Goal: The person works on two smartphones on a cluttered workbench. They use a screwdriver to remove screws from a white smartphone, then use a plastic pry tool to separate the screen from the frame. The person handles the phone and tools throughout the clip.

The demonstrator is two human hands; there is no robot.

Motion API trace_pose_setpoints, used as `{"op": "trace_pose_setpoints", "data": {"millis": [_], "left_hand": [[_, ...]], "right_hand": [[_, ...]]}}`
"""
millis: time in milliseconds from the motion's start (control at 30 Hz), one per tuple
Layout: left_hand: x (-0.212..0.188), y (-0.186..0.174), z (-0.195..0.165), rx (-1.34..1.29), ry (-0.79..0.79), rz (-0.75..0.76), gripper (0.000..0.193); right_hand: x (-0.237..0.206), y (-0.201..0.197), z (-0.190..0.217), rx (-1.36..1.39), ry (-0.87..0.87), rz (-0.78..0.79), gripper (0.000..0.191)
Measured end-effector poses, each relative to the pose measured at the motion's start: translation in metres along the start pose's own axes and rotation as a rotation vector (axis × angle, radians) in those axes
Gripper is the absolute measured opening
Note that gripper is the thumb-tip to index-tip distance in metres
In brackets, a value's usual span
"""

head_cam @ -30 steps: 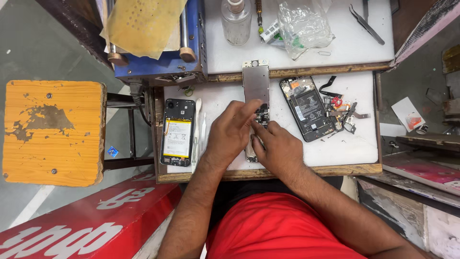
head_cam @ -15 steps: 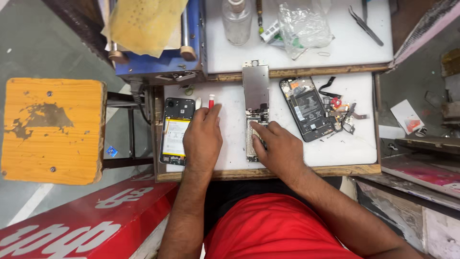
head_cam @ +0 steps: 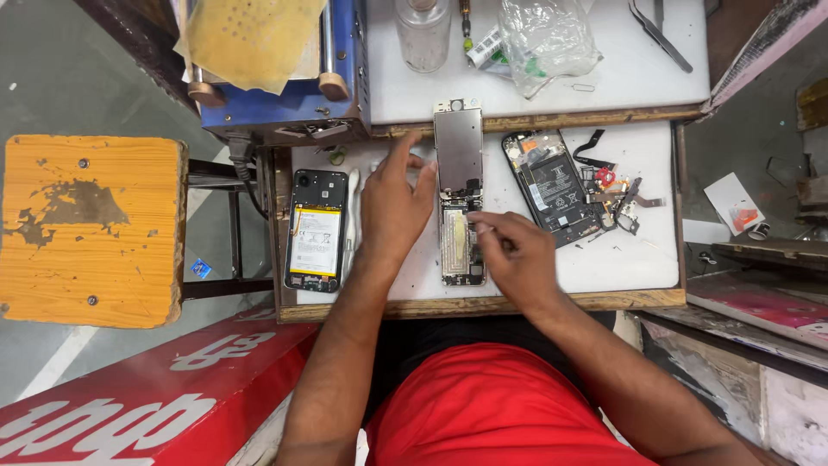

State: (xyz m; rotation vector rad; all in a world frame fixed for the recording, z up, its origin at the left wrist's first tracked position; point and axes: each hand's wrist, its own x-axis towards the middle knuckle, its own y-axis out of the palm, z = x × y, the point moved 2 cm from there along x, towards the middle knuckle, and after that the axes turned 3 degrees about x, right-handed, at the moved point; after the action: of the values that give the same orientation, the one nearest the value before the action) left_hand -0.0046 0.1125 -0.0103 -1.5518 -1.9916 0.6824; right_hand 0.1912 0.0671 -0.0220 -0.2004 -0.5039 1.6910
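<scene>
An opened phone with a yellow battery [head_cam: 316,228] lies at the left of the white worktop [head_cam: 621,259]. Beside it the left hand [head_cam: 395,200] rests flat, fingers spread. The stripped phone [head_cam: 461,194] lies centre; the right hand [head_cam: 517,255] pinches at its lower half. Another opened phone [head_cam: 552,187] lies right.

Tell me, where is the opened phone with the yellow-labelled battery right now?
In the head view, the opened phone with the yellow-labelled battery lies flat at the left end of the white work tray, just left of the person's left hand and right of the orange stool.
</scene>
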Motion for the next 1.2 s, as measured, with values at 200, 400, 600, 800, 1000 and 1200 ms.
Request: {"op": "trace_pose_setpoints", "data": {"millis": [200,400,600,800,1000,1200], "left_hand": [[0.015,0.022,0.001,-0.26,-0.189,0.132,0.05],[0.014,0.026,0.006,-0.322,-0.145,0.178,0.039],[0.009,0.023,0.005,-0.282,-0.017,0.189,0.029],[0.001,0.012,0.003,-0.234,0.072,0.159,0.029],[-0.007,0.007,-0.002,-0.166,0.121,0.103,0.031],[-0.07,-0.009,-0.027,0.171,0.129,-0.126,0.052]], "right_hand": [[-0.009,-0.005,-0.022,0.292,0.178,-0.079,0.024],[-0.006,-0.005,-0.027,0.357,0.086,-0.059,0.039],[-0.004,-0.005,-0.02,0.3,0.061,-0.081,0.056],[0.012,-0.006,-0.013,0.244,-0.053,0.063,0.067],[0.047,-0.015,-0.006,-0.013,-0.094,0.143,0.037],[0.049,-0.016,-0.004,-0.133,-0.018,0.147,0.012]]}}
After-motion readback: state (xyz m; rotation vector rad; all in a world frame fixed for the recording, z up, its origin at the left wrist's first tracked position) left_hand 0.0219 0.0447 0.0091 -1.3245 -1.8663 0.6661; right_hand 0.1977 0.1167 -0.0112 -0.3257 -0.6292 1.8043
